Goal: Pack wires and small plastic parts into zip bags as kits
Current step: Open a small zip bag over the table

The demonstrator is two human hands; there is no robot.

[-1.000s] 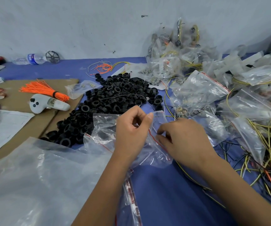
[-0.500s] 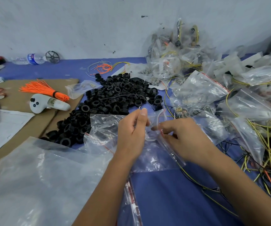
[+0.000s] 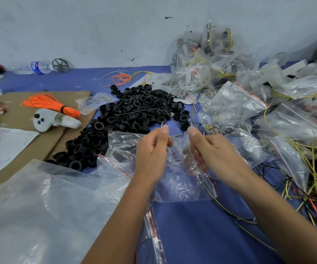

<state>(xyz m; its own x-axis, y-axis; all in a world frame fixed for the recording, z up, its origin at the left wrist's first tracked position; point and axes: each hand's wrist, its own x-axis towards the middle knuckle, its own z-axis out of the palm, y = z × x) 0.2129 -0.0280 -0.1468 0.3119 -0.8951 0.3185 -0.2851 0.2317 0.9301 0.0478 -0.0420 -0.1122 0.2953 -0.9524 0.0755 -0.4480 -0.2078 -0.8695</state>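
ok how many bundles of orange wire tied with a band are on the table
1: the tied orange bundle lies on the cardboard at left, beside the white controller. Loose orange wires lie farther back, untied. Others may be hidden under bags.

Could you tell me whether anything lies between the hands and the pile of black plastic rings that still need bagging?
Nothing solid blocks the way. Both hands, left and right, hold a clear zip bag; the black rings lie just beyond, with only a thin wire draped across the pile.

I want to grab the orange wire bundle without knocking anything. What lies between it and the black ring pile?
In the head view, a small clear bag lies between the orange bundle and black rings.
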